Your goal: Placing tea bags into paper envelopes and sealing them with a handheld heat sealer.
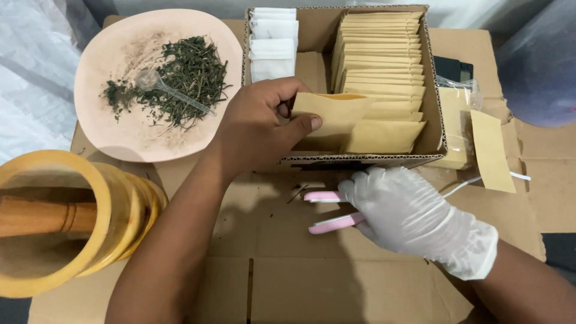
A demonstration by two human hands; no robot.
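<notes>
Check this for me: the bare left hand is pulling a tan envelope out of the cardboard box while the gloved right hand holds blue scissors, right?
Not quite. The scissors are pink, not blue, as the head view shows. The rest holds: the bare left hand pinches a tan envelope at the cardboard box, and the gloved right hand holds the scissors.

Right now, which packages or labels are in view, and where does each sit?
Cardboard box: top centre, open, brown.
Kraft envelopes: stacked row inside the box, tan, flat.
White sachets: box's left compartment, square.
Envelope: tan, pinched by left hand.
Clear bag: right of the box, holding tan envelopes.
</notes>
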